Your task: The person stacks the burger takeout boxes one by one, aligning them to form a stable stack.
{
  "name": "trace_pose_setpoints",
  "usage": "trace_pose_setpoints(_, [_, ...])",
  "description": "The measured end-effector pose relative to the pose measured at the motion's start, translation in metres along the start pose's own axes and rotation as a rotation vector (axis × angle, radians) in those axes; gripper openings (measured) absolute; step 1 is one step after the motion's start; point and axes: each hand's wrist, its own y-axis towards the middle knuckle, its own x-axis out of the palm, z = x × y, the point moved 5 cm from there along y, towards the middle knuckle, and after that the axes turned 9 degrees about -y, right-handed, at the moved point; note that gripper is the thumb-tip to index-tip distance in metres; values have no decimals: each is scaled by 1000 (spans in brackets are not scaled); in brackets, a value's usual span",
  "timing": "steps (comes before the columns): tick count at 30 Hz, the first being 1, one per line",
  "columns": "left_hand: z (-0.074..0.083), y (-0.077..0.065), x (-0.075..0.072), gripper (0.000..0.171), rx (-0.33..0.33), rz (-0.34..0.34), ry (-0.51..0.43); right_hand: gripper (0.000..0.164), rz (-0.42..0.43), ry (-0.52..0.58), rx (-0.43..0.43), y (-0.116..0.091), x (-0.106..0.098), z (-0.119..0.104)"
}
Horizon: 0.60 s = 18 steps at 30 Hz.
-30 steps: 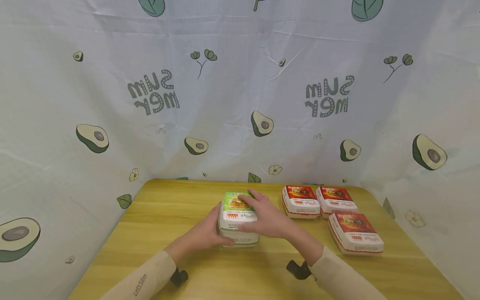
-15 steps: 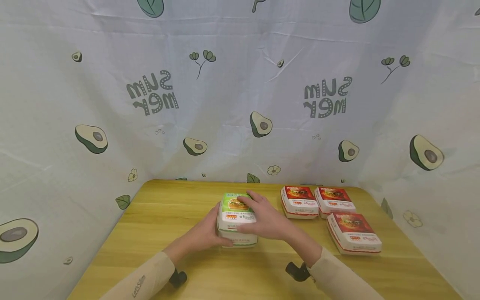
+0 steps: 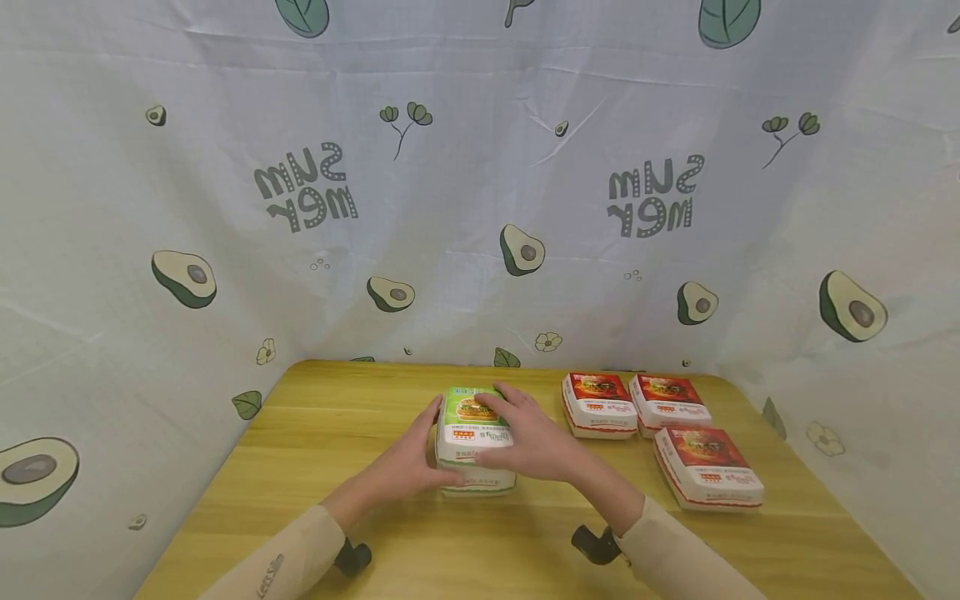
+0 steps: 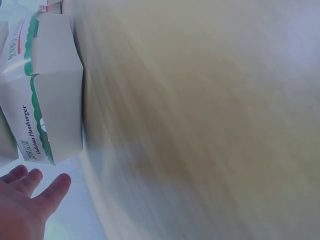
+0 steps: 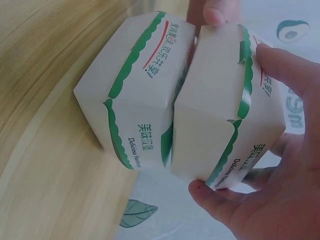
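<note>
Two white-and-green hamburger boxes are stacked at mid-table. My right hand (image 3: 534, 440) grips the upper hamburger box (image 3: 467, 433), thumb at its near side and fingers spread over the top and far side. Beneath it the lower hamburger box (image 3: 480, 481) rests on the table; the right wrist view shows its side (image 5: 132, 85) with a narrow gap under the upper one. On the stack's left, my left hand (image 3: 405, 462) lies with extended fingers and thumb. In the left wrist view its fingers (image 4: 55, 192) are straight and appear apart from the lower box.
Three red-and-white hamburger boxes sit to the right: one back left (image 3: 600, 406), one back right (image 3: 670, 401), one nearer (image 3: 708, 468). Behind the wooden table (image 3: 330, 408) hangs a white curtain (image 3: 442, 200) with avocado prints. Dark wrist cameras (image 3: 596, 543) stick out below the wrists.
My left hand has loosened and drawn slightly back to the left from the boxes. The right hand and the stack have barely moved.
</note>
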Motion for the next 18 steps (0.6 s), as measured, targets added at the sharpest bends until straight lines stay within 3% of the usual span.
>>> trace_pose_setpoints(9, [18,-1,-5,120,83,23,-63,85,3,-1,2,-1,-2,-1])
trace_pose_setpoints(18, [21,2,-10,110,144,23,-84,84,-7,-1,-5,-1,-3,-3])
